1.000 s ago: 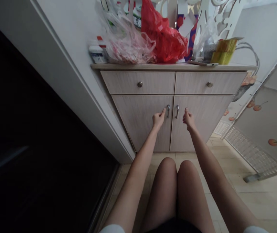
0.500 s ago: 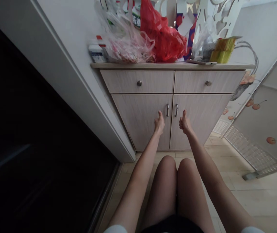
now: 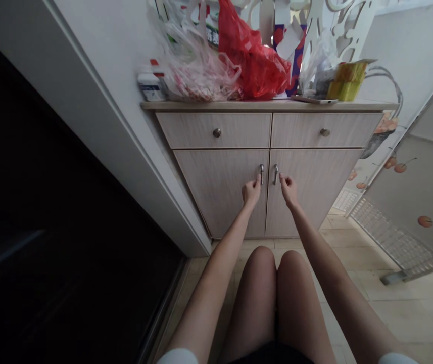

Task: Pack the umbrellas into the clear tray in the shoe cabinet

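My left hand [image 3: 251,192] is curled closed in front of the left cabinet door [image 3: 216,194], its thumb side right beside the left door handle [image 3: 261,174]. Whether it touches that handle I cannot tell. A small gap separates my right hand [image 3: 289,190], also closed, from the right door handle [image 3: 276,174] on the right cabinet door [image 3: 318,187]. Both metal handles stand upright and show nearly whole, outside my fingers. Nothing shows in either hand. The two doors are shut.
Above the doors, two drawers with round knobs [image 3: 217,132] are closed. The cabinet top carries a red plastic bag [image 3: 261,71], a clear bag [image 3: 201,76], a white bottle [image 3: 150,87] and a yellow container [image 3: 347,81]. A dark doorway [image 3: 49,202] lies left; a cherry-patterned panel [image 3: 409,192] stands right.
Both hands have turned inward toward the handles. Their raised thumbs have come down against the curled fingers. The cabinet doors have not moved.
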Demonstrator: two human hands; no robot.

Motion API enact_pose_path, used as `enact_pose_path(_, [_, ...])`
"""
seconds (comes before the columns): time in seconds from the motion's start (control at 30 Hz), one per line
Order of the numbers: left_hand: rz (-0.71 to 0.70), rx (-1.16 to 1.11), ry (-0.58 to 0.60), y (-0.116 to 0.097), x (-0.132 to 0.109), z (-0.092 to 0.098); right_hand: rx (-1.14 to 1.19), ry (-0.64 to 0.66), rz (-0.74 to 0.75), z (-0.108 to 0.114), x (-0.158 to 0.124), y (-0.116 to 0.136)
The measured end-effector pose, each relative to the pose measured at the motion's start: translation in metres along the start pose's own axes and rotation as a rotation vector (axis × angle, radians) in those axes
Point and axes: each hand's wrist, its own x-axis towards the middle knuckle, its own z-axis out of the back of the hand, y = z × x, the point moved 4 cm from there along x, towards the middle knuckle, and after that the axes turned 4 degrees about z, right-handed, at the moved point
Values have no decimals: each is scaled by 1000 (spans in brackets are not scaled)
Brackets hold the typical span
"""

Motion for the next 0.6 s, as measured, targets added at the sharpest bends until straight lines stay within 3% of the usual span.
enact_pose_path(0.07, [-117,119,-116,-9,7,-2,-18,-38,82,-9,10,-3])
enact_pose_path(0.13, [-209,175,-178,-16,15,-8,-11,12,74,-21,20,-9])
enact_pose_path(0.3, [-192,106,-34,-9,27,-29,-60,131,58,-39,27,-17])
enact_pose_path(0.43, [-166,19,-57,0,16,-30,-94,121,125,-34,14,-16])
enact_pose_path(0.6, [-134,-22,-112,10,-14,-19,-97,92,138,-12,-19,-11])
